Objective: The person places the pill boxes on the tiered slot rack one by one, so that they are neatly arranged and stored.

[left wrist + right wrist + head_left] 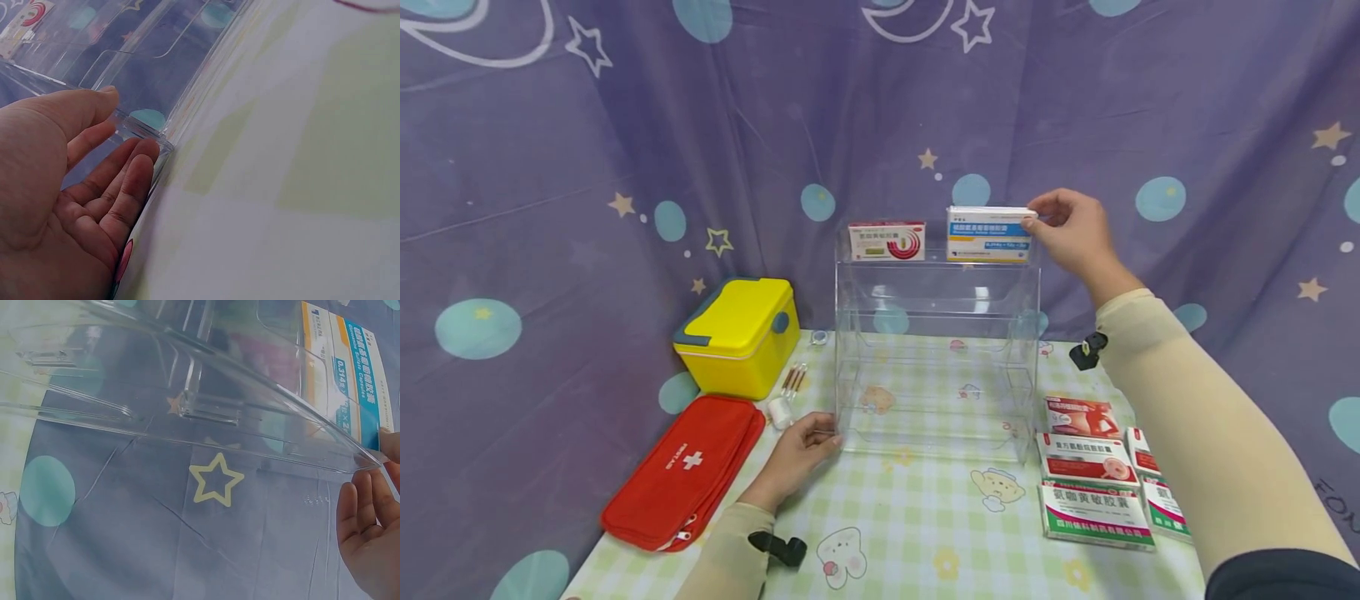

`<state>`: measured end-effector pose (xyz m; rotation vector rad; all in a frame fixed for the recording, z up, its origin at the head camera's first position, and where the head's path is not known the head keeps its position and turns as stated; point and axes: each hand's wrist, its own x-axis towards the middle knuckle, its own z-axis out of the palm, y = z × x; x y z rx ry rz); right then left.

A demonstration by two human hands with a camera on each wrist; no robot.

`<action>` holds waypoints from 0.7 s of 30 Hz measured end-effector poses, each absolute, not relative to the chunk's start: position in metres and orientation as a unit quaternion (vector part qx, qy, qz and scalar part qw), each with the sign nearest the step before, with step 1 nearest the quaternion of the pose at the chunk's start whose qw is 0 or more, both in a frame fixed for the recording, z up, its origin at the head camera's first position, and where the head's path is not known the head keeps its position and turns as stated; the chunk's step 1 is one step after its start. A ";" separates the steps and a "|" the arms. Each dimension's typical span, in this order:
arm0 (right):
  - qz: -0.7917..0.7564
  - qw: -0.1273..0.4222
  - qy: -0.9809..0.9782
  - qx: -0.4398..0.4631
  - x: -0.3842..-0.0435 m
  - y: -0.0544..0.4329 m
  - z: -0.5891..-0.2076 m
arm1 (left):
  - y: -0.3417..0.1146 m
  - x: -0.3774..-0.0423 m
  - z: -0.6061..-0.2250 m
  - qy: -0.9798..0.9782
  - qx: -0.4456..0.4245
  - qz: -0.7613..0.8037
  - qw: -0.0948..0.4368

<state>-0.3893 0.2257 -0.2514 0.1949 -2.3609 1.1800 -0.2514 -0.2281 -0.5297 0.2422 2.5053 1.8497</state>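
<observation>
A clear plastic tiered display rack [936,446] stands on the table. My right hand [1075,233] pinches the right end of a white, blue and yellow medicine box [988,235] at the rack's top tier, on the right. In the right wrist view, that medicine box [334,369] shows through the clear plastic, with the fingers at the rack's edge. A red-and-white medicine box [887,242] stands on the same tier at the left. Down at the rack's lower left front corner, my left hand [801,458] holds the edge between thumb and fingers.
Several medicine boxes [1097,512] lie at the table's right, partly hidden by my right forearm. At the left are a yellow case [737,333], a red first-aid pouch [688,471], a small white bottle [780,412] and brown-filled sticks [793,379]. A purple curtain [865,108] hangs behind.
</observation>
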 end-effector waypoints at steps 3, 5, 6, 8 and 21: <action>0.440 0.249 -0.860 0.073 -0.390 0.226 -0.254 | -0.228 -0.252 -0.530 0.803 0.077 0.591 0.009; 0.443 0.249 -0.858 0.073 -0.390 0.227 -0.256 | -0.228 -0.252 -0.531 0.804 0.077 0.590 0.007; 0.445 0.250 -0.857 0.074 -0.390 0.227 -0.256 | -0.228 -0.252 -0.531 0.804 0.076 0.590 0.007; 0.447 0.252 -0.855 0.075 -0.390 0.226 -0.257 | -0.228 -0.252 -0.531 0.804 0.077 0.590 0.005; 0.456 0.277 -0.841 0.088 -0.378 0.235 -0.261 | -0.227 -0.252 -0.531 0.804 0.077 0.590 0.002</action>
